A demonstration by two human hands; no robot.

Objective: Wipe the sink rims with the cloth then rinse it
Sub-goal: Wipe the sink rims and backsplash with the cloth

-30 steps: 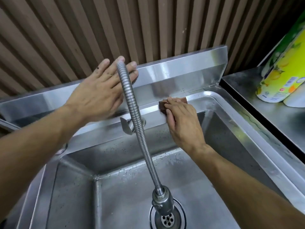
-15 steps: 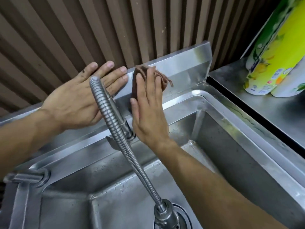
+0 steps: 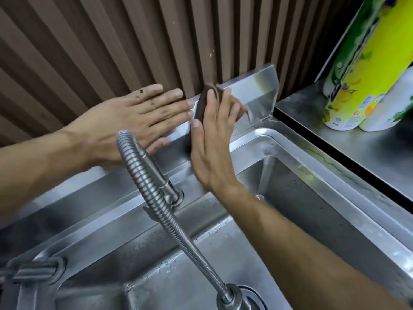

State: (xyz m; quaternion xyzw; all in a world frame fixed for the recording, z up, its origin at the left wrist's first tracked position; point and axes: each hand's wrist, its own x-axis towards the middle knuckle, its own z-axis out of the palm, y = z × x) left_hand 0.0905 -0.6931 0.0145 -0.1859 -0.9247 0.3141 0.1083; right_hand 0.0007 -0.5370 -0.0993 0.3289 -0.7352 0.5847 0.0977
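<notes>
Dark brown cloth (image 3: 202,101), bunched, frayed threads hanging at its right. Pressed flat against the sink's upright back rim (image 3: 257,86) beneath the straight-fingered right hand (image 3: 212,139). Left hand (image 3: 134,121) spread flat just beside.

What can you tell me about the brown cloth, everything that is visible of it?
The cloth is dark brown, soft and bunched, with a frayed strand hanging at its right side. Most of it is hidden under the right hand, whose straight fingers press it flat against the upright steel backsplash behind the sink, close to its top edge. The left hand lies flat on the backsplash beside it, its fingertips very near the cloth; whether they touch is unclear.
</notes>
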